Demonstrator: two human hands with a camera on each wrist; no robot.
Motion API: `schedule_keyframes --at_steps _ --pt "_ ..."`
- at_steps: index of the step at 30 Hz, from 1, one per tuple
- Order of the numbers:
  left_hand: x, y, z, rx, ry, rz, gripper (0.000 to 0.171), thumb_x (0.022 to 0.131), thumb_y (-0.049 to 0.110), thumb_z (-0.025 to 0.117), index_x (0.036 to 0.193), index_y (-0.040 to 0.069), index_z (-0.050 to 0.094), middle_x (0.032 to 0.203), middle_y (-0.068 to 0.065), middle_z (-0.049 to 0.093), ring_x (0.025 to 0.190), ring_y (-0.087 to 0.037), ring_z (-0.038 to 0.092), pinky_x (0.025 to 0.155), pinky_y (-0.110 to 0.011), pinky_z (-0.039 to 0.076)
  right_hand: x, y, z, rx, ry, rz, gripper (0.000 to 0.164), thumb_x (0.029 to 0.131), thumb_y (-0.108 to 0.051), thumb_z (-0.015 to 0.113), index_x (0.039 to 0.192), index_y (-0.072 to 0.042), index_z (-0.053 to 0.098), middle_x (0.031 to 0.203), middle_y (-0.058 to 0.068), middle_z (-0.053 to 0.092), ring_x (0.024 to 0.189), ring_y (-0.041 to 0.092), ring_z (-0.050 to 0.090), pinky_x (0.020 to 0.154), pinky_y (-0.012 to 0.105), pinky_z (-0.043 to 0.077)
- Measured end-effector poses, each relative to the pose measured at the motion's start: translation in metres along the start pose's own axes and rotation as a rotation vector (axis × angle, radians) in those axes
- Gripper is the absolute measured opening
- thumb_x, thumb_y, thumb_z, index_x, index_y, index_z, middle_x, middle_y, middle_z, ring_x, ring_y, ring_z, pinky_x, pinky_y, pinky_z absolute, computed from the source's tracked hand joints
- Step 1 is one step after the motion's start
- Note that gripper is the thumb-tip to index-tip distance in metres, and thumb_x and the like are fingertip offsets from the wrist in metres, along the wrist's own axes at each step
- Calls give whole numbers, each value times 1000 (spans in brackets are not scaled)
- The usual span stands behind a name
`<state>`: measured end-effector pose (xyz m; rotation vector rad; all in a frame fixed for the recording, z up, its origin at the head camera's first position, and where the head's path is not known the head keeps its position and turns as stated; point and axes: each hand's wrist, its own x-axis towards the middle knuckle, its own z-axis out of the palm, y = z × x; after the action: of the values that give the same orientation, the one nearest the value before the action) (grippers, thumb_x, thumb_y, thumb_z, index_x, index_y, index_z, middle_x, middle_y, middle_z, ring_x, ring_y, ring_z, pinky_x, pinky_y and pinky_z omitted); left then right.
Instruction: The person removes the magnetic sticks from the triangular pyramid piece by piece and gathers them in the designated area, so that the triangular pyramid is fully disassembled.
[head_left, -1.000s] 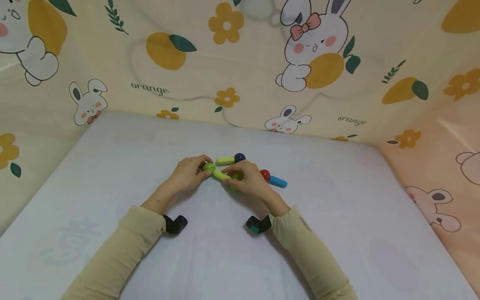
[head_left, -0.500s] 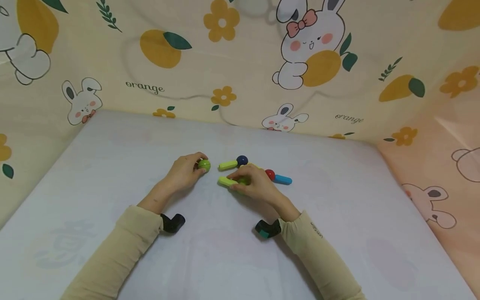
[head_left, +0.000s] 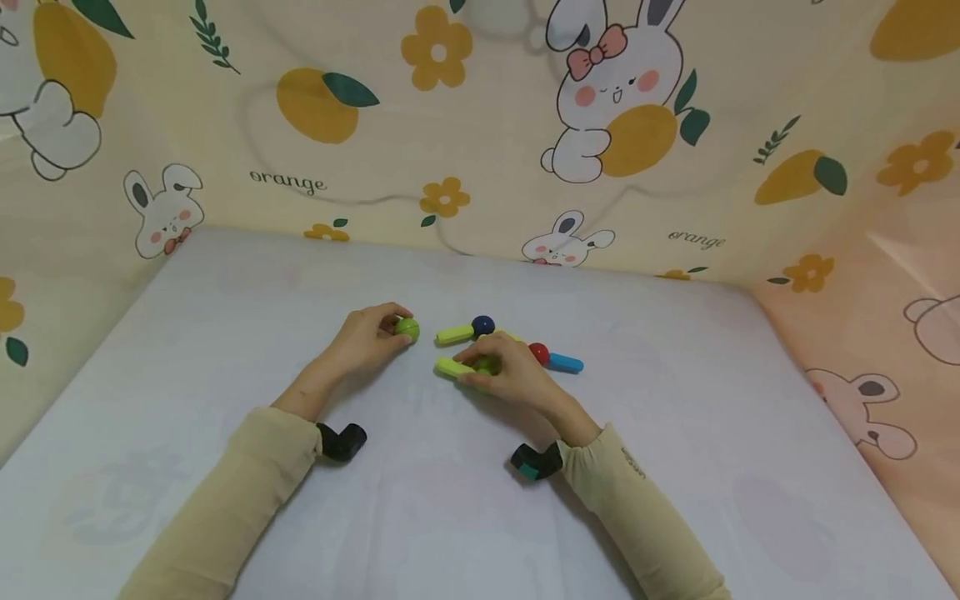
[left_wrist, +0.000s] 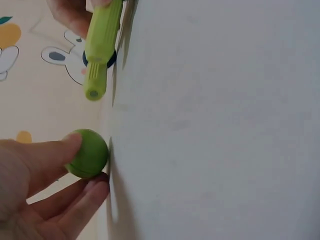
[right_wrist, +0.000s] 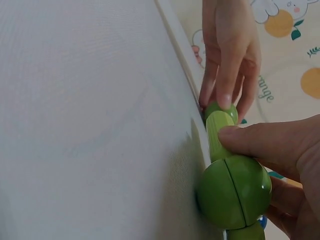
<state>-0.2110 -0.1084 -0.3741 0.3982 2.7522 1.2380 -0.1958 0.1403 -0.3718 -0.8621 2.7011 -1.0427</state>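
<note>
In the head view my left hand (head_left: 366, 340) pinches a green ball (head_left: 407, 330) between thumb and fingers, low over the white surface. My right hand (head_left: 517, 372) grips a light-green stick (head_left: 452, 367), its thumb along the side in the right wrist view. A second green ball (right_wrist: 234, 192) joins the near end of that stick, and another green piece (right_wrist: 247, 233) continues beyond it, partly cut off. Between the left hand's ball and the stick's free end there is a gap. The right hand's fingers partly hide the joined ball in the head view.
Behind the right hand lie a light-green stick (head_left: 454, 335) with a dark blue ball (head_left: 483, 326), and a red ball (head_left: 538, 354) with a blue stick (head_left: 566, 362). A patterned cloth wall (head_left: 360, 208) rises behind the white table surface (head_left: 420, 500).
One second ago the left hand's ball met the end of the light-green stick. They have come apart, ball leftward and stick rightward and nearer. Over the last half second the hands barely moved.
</note>
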Motion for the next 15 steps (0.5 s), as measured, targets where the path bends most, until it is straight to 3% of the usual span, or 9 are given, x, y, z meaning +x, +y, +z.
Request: schedule_keyframes --at_steps 7,15 --pt "24 -2 -2 -94 21 -89 38 93 18 62 128 4 56 127 -21 58 115 -33 56 100 -46 44 -1 1 1 0 -9 5 24 82 -19 76 105 -12 73 100 -1 68 97 15 53 82 28 44" --pt "44 -4 -1 -146 123 -113 40 93 13 62 130 1 54 126 -22 57 115 -35 56 99 -44 45 -1 3 0 12 -4 -6 23 82 -18 76 105 -12 73 99 -1 69 96 15 52 80 26 44"
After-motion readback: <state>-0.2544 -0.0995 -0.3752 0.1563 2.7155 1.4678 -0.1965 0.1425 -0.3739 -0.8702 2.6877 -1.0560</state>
